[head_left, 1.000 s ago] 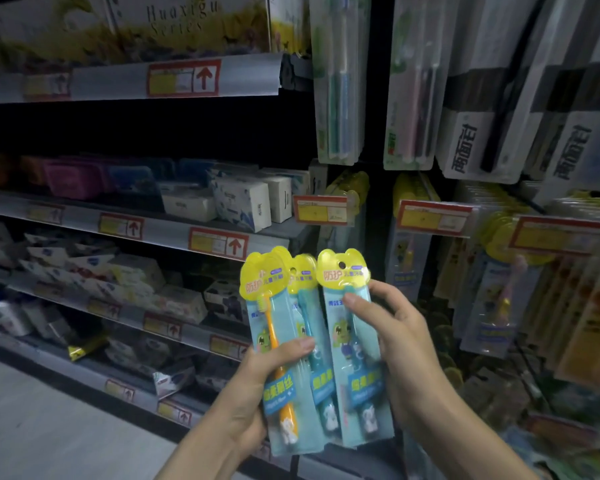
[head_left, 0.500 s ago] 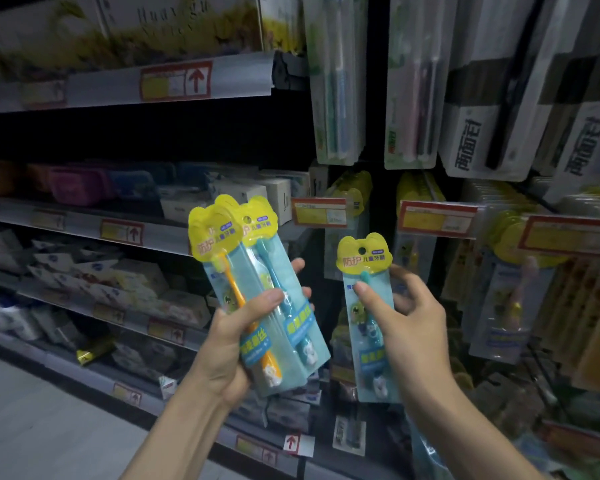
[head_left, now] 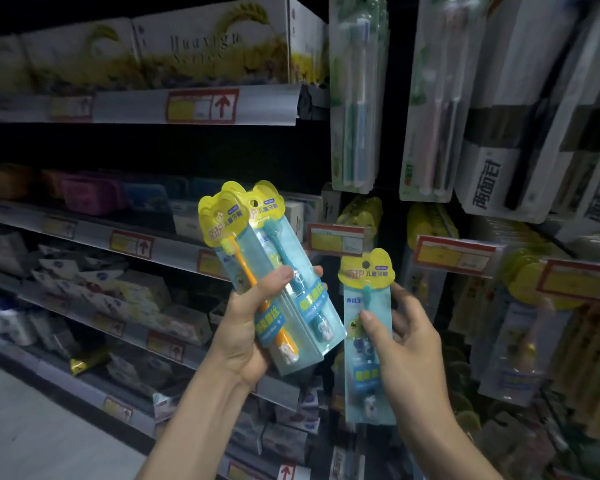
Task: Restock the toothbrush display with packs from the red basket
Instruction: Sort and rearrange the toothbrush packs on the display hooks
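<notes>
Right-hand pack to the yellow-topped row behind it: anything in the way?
No loose item visible between. The single toothbrush pack in the right hand sits below the hanging yellow-topped packs; only the red-framed price tag fronts that row, above the pack's header.

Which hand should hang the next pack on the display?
Right. The right hand holds a single pack upright, just below the hanging yellow-topped packs. The left hand grips two packs, tilted and farther from that row.

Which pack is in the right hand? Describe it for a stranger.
Find the dark post between shelves and hanging toothbrushes. Low beside it, the right hand holds one upright pack. Unlike the left hand's tilted pair, it is alone.
</notes>
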